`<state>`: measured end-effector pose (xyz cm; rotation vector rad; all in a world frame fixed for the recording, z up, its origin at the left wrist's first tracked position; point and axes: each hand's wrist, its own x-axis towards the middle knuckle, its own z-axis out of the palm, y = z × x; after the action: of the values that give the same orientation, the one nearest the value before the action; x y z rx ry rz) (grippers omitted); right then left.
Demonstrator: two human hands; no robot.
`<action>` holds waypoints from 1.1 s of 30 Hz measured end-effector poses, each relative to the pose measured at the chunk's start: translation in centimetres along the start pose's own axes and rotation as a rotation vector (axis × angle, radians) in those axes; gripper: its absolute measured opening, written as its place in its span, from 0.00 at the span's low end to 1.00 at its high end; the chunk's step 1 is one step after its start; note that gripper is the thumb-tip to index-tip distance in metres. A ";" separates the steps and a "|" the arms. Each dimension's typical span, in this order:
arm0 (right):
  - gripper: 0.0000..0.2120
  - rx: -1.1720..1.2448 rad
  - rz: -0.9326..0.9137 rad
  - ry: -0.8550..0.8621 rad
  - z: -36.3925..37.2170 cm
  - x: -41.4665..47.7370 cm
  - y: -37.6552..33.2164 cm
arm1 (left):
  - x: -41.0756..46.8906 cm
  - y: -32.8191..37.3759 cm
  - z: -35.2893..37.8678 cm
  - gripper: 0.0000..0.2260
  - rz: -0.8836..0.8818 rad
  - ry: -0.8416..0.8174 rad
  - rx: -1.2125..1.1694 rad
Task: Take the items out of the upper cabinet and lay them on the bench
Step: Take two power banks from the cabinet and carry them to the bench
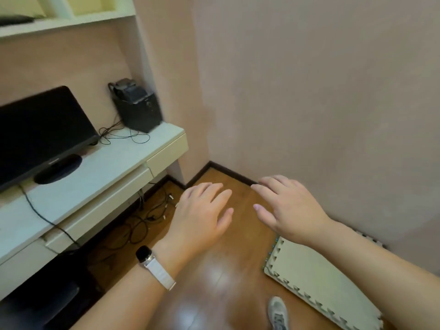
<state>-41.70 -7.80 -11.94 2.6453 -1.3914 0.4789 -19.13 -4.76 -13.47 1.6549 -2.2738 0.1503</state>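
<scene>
My left hand [202,213] hovers palm down over the wooden floor, fingers apart and holding nothing; a white-strapped watch sits on its wrist. My right hand [288,208] is beside it, also palm down, spread and empty. The upper cabinet [66,17], a pale open shelf unit, shows at the top left with a dark flat item [14,20] lying on its shelf. The white bench [100,167] runs along the left wall below it, well left of both hands.
On the bench stand a black monitor [40,132], a black box-shaped device [137,107] and thin loose wires [123,135]. Cables tangle on the floor [214,277] under the bench. A foam mat [319,284] lies at the right wall; a grey shoe [278,313] is at the bottom.
</scene>
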 end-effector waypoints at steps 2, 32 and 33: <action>0.23 0.024 -0.053 0.006 1.2 2.7 1.3 | 1.5 -0.9 0.2 0.20 -0.041 0.006 0.031; 0.22 0.181 -0.456 0.076 7.3 36.0 13.4 | 24.5 -14.8 2.3 0.18 -0.383 0.130 0.259; 0.22 0.170 -0.455 0.072 7.8 37.3 12.8 | 24.9 -16.4 2.6 0.18 -0.384 0.130 0.256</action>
<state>-30.74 -46.26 -7.66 2.9185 -0.7174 0.6460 -11.12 -33.35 -9.67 2.1088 -1.8623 0.4571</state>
